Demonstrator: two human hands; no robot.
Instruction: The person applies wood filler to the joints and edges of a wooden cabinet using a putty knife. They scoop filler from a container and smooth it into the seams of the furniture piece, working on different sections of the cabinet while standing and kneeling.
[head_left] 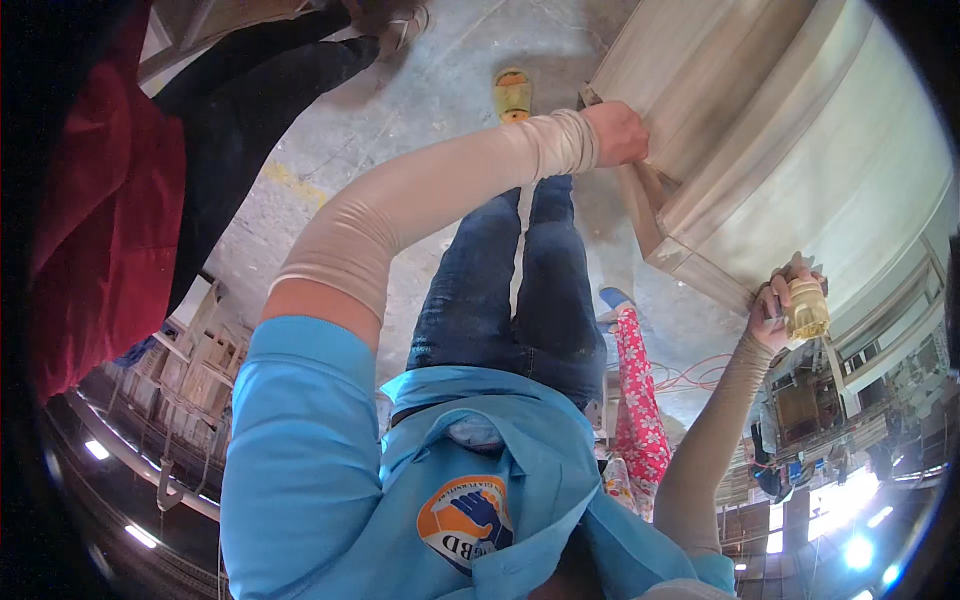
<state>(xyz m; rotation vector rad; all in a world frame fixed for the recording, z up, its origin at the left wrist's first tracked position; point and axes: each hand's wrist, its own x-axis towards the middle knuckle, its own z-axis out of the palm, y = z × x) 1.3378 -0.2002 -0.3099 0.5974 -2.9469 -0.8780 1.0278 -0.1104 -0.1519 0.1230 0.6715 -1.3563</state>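
My left hand (618,133) is closed at the near corner of a pale wooden furniture piece (740,110), its fingers curled against the wooden edge. On the right, my right hand (772,306) is closed around a yellowish, ribbed, cup-like thing (806,308) and rests by the piece's lower corner. Something greyish shows among those fingers, too small to make out. The furniture has a broad, smooth, whitish face (850,190) and a stepped moulding along its edge. Beige sleeves cover both my forearms.
A person in a dark red top (110,220) and black trousers stands close on the left. Another person's pink flowered trouser leg (640,400) shows beyond my legs. A yellow shoe (512,95) stands on the grey concrete floor (440,90). Thin red cords (695,372) lie on the floor.
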